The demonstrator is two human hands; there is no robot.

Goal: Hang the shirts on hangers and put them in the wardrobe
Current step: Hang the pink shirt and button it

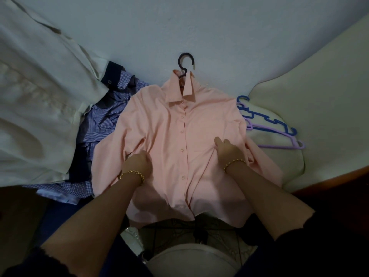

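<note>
While only the hook of the dark plastic hanger (185,60) is showing above the collar, the rest is lying hidden inside the buttoned peach-pink shirt (179,124), which is lying flat on the pale blue bedsheet (219,37). The left hand (137,162) is gripping its side fabric in curled fingers; the right hand (227,150) seems to be pinching the opposite side, fingertips buried in folds.

The bed (219,27) carried a pink shirt (169,136) on a dark hanger (185,60), blue checked shirts (105,120) and a cream garment (40,86) beside it, a pillow (319,92) opposite.
</note>
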